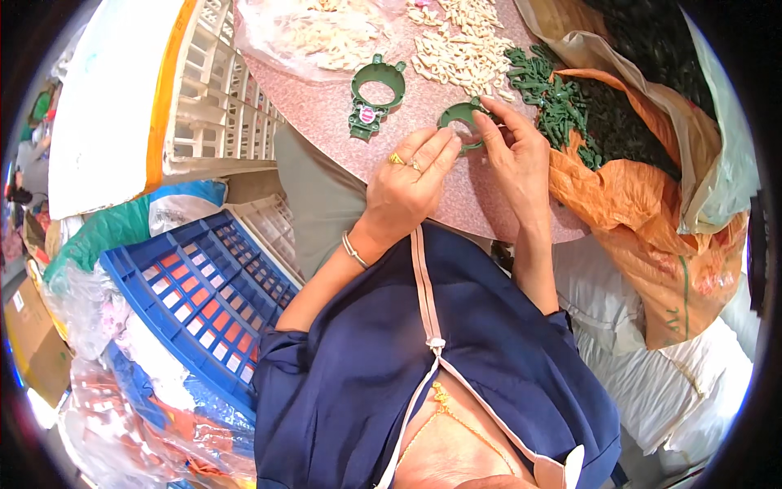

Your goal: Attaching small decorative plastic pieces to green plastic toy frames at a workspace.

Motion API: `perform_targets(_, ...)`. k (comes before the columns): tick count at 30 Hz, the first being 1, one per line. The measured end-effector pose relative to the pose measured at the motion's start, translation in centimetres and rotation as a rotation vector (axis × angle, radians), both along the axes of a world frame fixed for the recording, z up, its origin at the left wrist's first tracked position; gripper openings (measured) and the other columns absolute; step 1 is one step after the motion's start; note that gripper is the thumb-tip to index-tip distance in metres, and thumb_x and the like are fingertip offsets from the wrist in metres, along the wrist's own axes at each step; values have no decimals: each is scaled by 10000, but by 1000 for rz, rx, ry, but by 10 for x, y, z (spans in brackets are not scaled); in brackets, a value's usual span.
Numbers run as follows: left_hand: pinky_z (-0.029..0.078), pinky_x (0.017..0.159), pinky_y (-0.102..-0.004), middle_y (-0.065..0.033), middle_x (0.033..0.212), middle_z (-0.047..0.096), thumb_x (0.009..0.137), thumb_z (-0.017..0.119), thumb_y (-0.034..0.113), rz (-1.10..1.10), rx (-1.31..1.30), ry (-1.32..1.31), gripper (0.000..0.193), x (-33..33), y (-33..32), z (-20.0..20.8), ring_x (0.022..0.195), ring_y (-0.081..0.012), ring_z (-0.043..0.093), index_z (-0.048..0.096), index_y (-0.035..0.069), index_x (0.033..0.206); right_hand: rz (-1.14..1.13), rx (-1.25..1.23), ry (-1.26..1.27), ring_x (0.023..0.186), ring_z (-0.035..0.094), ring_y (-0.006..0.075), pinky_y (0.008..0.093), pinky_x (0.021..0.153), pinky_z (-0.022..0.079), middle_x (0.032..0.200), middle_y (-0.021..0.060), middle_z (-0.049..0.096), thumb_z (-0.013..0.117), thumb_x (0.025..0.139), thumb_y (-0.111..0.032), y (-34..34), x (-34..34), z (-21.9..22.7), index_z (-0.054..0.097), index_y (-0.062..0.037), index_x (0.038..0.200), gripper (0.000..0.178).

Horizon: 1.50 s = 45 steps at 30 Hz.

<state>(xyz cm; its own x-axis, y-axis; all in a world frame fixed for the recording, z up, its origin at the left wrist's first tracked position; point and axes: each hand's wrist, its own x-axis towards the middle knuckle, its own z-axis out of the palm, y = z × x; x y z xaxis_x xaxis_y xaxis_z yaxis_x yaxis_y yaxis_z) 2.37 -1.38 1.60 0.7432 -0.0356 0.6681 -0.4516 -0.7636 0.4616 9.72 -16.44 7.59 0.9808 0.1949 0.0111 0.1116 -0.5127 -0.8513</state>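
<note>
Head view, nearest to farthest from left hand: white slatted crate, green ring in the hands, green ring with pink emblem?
From the left hand:
1. Green ring in the hands: at its fingertips.
2. Green ring with pink emblem: on the tabletop, ahead.
3. White slatted crate: off left.

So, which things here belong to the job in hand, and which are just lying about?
Likely part of the job:
held green ring
second green frame
loose cream pieces
loose green pieces

Apparently lying about:
blue crate
white slatted crate
cardboard box
</note>
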Motion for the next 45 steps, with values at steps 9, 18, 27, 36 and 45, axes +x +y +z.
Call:
perform_targets(9,553,822,-304,-122,1040,730,891,694,16,20,-716,512,296,-25,5,50,917,-221,699,677,-31,1182,217,39,-165,795,659,225,334,715,534,979,147,662,738,888,-144,0,-5,-6,656,-25,1249,388)
perform_targets(18,568,878,-325,-108,1086,708,978,650,91,-168,-1906,866,289,-83,22,22,952,-173,685,642,-72,1216,373,63,-293,985,605,302,395,873,475,1011,124,657,806,790,-191,23,-33,-24,707,-34,1111,370)
perform_targets(27,585,873,-378,-128,1012,689,943,711,138,15,-1839,694,264,-89,1,14,902,-182,680,637,-70,1089,372,36,-371,1019,625,273,372,873,498,1058,104,688,754,827,-112,20,-35,-40,759,-53,996,180)
perform_targets(36,471,797,-399,-106,939,657,738,824,73,391,-241,158,294,-60,-7,7,905,-300,601,687,38,995,323,-73,-532,914,567,263,385,838,441,950,43,665,756,825,-197,16,-16,-40,761,-100,905,125)
perform_targets(45,405,853,-419,-64,969,665,697,858,147,274,-119,118,336,-45,-14,1,921,-273,584,683,64,972,196,-52,-496,1044,577,285,399,921,427,1072,74,683,723,859,-162,-1,-10,-34,735,-90,1027,183)
